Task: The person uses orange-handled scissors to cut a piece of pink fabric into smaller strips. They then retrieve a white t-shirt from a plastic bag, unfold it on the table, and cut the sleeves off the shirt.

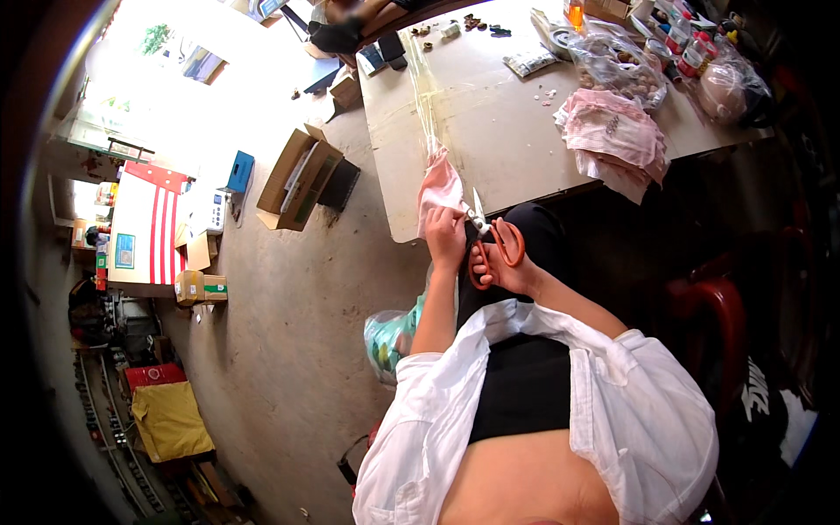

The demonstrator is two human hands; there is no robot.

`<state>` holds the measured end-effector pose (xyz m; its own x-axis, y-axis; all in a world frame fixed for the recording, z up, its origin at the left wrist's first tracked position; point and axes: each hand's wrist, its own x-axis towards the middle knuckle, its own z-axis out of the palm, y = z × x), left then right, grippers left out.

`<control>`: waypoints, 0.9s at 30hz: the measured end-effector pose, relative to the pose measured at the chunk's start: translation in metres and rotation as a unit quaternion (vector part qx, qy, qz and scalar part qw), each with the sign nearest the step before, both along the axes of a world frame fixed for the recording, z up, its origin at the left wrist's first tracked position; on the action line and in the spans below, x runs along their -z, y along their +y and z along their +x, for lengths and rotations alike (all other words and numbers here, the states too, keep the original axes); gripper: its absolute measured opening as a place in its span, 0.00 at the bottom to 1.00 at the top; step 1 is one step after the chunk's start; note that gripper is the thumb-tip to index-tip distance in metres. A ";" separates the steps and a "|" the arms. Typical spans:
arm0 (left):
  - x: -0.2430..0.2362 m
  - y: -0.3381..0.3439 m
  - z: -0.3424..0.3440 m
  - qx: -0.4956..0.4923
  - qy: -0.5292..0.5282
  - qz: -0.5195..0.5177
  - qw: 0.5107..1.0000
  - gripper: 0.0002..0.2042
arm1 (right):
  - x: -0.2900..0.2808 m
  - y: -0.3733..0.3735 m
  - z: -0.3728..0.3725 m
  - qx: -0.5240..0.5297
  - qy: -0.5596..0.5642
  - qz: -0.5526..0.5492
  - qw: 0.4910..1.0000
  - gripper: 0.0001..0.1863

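Pink cloth (440,184), near-left corner of worktop (499,131) — likely soft, light; best pinched edgewise. Left grip (446,234) pinching it; right grip (518,271) round scissors (481,226).

Plain pink on L cloth (440,185); pink w/ paler stripes on cloth stack (612,133), R side of off-white desk (499,114). Orange-red hdls + silvery blades on scissors (482,229). Whitish on strings (426,96), far L. Plain wht for shirt (643,411), blk for top (523,389). Red stripes on pale carton (144,232), L; blue on box (240,171). Yellow on cover (172,423), near L; dk red on chair (726,315), R.
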<state>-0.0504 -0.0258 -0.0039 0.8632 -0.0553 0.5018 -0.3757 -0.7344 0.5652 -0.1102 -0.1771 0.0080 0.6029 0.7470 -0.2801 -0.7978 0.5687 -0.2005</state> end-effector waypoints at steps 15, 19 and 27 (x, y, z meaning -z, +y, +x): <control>-0.019 -0.011 -0.011 0.059 -0.037 -0.018 0.997 0.05 | -0.020 -0.006 0.001 0.020 -0.012 0.009 1.000 0.39; -0.020 -0.012 -0.013 0.089 0.002 -0.047 0.995 0.05 | -0.017 -0.003 -0.001 0.042 -0.048 -0.021 0.998 0.35; -0.023 -0.017 -0.021 0.037 0.001 -0.088 0.995 0.03 | -0.004 0.000 0.001 0.129 -0.022 -0.166 0.977 0.28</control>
